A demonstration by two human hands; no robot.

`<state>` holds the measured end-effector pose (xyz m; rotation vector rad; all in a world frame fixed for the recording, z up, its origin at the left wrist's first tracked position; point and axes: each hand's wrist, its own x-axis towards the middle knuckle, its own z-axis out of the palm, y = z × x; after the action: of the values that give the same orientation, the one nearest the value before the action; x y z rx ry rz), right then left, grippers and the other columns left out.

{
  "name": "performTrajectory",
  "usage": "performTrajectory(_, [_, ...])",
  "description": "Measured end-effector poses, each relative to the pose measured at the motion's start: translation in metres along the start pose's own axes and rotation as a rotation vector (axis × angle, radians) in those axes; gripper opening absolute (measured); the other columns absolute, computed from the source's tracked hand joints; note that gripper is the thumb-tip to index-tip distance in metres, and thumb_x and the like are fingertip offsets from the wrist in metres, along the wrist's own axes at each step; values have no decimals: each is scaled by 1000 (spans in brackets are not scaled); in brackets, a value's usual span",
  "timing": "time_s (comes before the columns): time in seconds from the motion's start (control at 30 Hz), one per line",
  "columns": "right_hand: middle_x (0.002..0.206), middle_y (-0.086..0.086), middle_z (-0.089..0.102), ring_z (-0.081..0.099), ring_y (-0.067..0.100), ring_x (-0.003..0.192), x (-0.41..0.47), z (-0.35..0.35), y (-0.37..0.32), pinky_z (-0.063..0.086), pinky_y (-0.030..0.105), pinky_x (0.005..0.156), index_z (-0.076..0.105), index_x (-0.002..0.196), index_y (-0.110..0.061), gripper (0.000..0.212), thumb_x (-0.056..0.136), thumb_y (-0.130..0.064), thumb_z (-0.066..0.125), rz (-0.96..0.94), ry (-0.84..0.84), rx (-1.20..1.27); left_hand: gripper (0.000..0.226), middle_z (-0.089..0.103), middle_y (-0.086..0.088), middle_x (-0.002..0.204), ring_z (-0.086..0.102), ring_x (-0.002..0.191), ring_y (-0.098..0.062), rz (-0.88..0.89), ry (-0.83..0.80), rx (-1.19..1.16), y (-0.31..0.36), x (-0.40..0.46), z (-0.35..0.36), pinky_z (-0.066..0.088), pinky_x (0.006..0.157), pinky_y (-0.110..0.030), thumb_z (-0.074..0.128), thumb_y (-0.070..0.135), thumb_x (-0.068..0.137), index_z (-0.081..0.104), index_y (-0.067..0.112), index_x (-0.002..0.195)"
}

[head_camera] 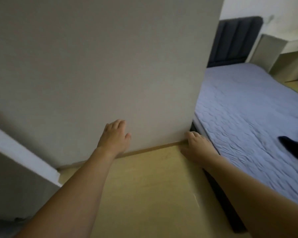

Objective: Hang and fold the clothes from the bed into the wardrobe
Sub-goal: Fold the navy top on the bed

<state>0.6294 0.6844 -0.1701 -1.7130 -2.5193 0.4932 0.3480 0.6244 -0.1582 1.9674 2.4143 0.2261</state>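
Both arms reached forward. The left hand (114, 135) and the right hand (197, 146) were loose, holding nothing. One dark piece of clothing (294, 144) lay on the bed (244, 107), right of a big grey panel (101, 66).

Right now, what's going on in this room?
A person stands facing a grey wall, both arms stretched forward. The left hand is spread open near the wall; the right hand is open by the wall's corner. Neither hand holds anything. To the right is the bed with a lilac sheet, and one dark garment lies at its edge. The view is blurred.
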Motion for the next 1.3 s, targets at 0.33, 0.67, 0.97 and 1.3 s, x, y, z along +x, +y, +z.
performTrajectory(0.33, [148,7,37,39,28,131,-20,-108,287,32,39,106,28,146,-16,65,91,-44,48,262,132,-5,58,33,-12,153,30,140,-27,338,34,-40,328,112,7,17,118,-41,42,38,97,31,9,147])
performTrajectory(0.67, [148,9,36,39,28,132,-72,-126,495,32,38,106,28,147,-12,67,90,-40,49,567,166,61,58,36,-16,149,34,135,-32,625,-90,-73,573,181,89,20,115,-40,45,35,97,33,6,145])
performTrajectory(0.97, [144,8,40,44,28,126,-146,-137,730,39,39,99,31,144,-14,64,89,-40,49,784,125,85,58,38,-14,148,36,134,-31,885,-192,-81,844,170,186,16,114,-42,49,35,96,35,7,144])
performTrajectory(1.3, [138,9,43,46,28,121,-134,-185,949,42,39,95,36,139,-12,56,89,-33,49,750,44,133,55,36,-6,148,34,135,-26,856,-290,-92,1042,203,249,16,118,-43,46,36,97,32,15,146])
